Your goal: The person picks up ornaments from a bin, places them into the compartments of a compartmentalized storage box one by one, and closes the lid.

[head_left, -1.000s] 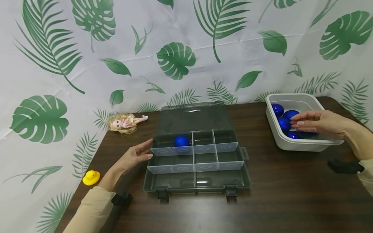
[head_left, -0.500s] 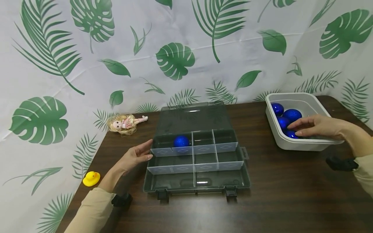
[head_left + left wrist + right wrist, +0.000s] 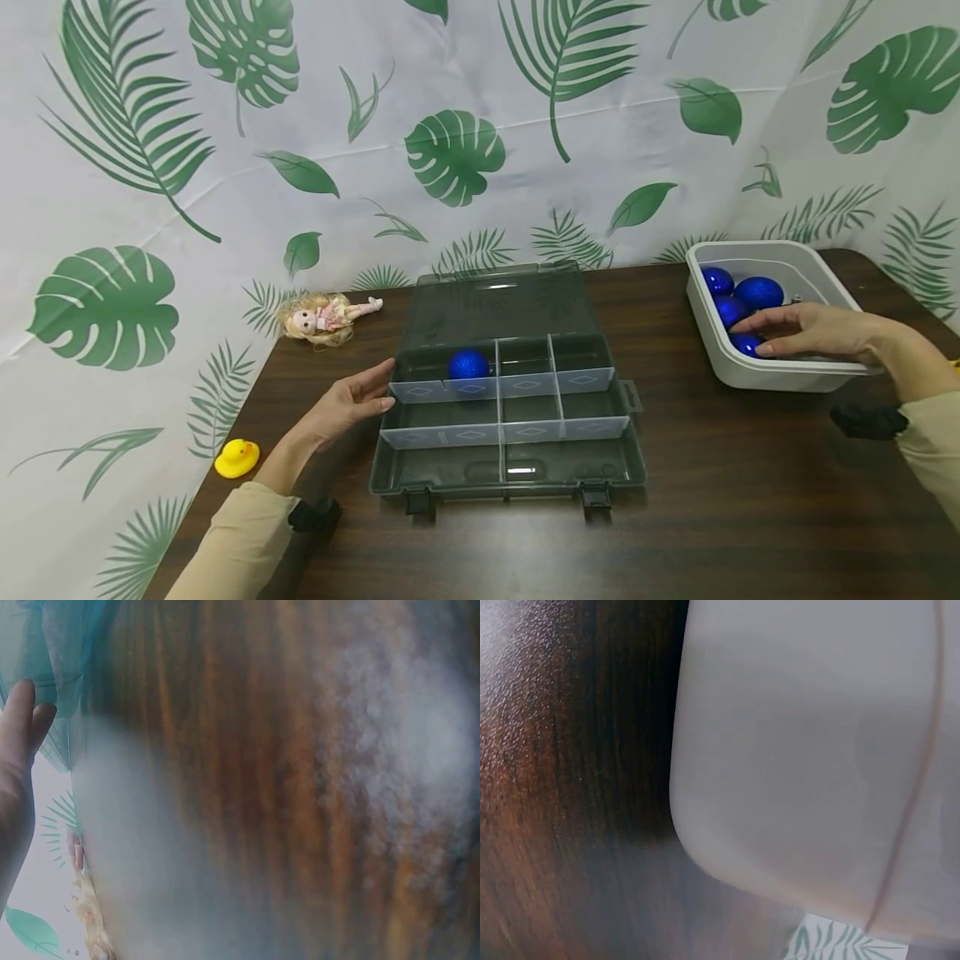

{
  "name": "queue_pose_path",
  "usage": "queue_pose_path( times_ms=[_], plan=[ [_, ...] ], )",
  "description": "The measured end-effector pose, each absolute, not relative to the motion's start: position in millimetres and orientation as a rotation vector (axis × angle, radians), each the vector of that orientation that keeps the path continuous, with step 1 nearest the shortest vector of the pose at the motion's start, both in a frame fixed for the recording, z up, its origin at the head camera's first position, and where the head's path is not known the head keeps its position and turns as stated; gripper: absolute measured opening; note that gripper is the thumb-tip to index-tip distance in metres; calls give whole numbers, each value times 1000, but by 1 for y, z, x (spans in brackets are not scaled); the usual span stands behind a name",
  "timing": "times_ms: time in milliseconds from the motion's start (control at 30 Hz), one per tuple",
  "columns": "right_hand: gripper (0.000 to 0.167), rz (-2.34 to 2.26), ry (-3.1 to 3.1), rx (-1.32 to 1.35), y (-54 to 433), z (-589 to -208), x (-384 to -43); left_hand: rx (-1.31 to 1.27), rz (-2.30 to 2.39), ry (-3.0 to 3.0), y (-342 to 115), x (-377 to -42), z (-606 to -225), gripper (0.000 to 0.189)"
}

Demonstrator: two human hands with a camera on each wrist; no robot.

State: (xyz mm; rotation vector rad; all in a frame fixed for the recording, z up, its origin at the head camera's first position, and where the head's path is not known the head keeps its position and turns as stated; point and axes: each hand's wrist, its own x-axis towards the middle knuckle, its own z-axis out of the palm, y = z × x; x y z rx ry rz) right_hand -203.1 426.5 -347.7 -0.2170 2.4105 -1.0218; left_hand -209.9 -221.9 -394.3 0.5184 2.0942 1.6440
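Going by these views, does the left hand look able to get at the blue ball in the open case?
Probably yes: the left hand is at the left edge of the case, the lid is tipped back, and nothing covers the blue ball in the far-left compartment.

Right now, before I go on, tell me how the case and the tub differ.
The case is dark and see-through; the tub is pale and opaque. Thin dividers split the case into compartments, while the tub shows no dividers. The case holds one blue ball; the tub holds at least four balls. The case has a lid, folded back; no lid shows on the tub. Both stand open on the table.
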Motion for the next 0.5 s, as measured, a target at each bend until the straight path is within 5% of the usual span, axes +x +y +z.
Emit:
queue_pose_path(
  times_ms=[500],
  plan=[
    [51,-1120,2381,-166,434,-348,-204,525,1650,2096,-221,-210,-394,73]
  ],
)
